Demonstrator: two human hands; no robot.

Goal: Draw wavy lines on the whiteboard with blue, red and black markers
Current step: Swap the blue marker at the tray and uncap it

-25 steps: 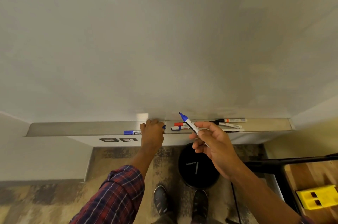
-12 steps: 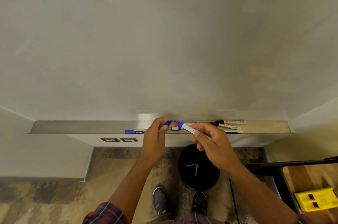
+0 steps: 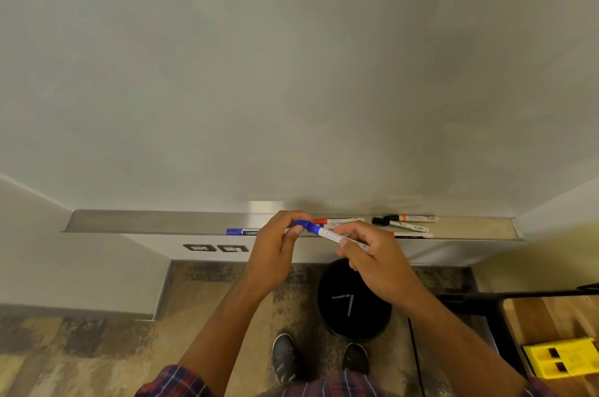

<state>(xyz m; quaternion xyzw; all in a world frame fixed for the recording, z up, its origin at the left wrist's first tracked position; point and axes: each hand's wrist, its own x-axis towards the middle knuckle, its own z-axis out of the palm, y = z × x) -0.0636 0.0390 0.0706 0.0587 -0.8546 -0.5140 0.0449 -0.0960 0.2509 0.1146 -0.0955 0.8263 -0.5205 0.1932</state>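
Hands met at the middle of the head view, just in front of the tray (image 3: 146, 222) under the whiteboard (image 3: 291, 72). Right hand (image 3: 372, 259) gripped the white barrel of the blue marker (image 3: 337, 236) between thumb and fingers, barrel slanting down toward the right. Left hand (image 3: 275, 250) pinched the blue cap (image 3: 303, 225) at the marker's upper-left end; cap and barrel were in line and touching. Likely reason for the two-hand hold: one hand steadied the barrel while the other worked the cap. Whether the cap was going on or coming off could not be told from this view alone.

Marker was held level with the tray edge, not against the board. Board looked blank, no wavy lines visible, so my guess was that drawing had not started or the surface in view was unused.

Other markers lay flat in the tray, probably parked there for easy reach: a second blue one (image 3: 241, 231) left of the hands, a red one (image 3: 337, 221) just behind them, and further right a small group, one with a black cap (image 3: 400, 225), one with an orange band (image 3: 413, 218), one more at the tray's front lip (image 3: 411, 235).

Blue marker: slim white body with small print, blue cap, blue collar. Tip hidden under the cap.
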